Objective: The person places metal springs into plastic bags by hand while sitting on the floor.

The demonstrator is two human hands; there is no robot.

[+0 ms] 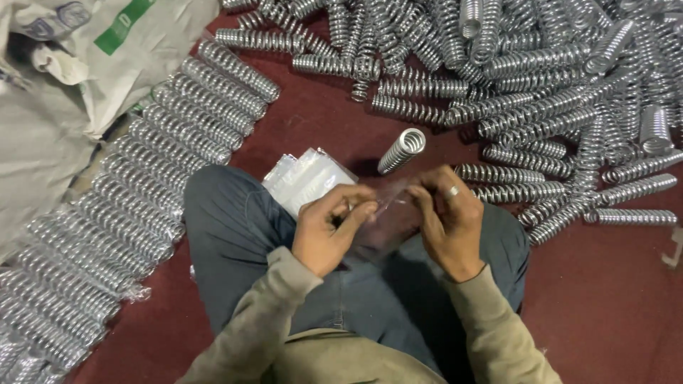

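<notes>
Both hands up over lap. Left hand (329, 229) pinching one edge of clear plastic bag (384, 206), grip closed on film. Right hand (447, 217), ring on finger, pinching other edge, grip also clamped on bag. Bag stretched between them, just above knees. Stack of clear bags (307, 178) on left knee, far side of left hand. Single steel spring (402, 150) just beyond hands on red floor (605, 299). Loose spring heap (541, 78) far right; bagged springs in row (142, 185) left.
</notes>
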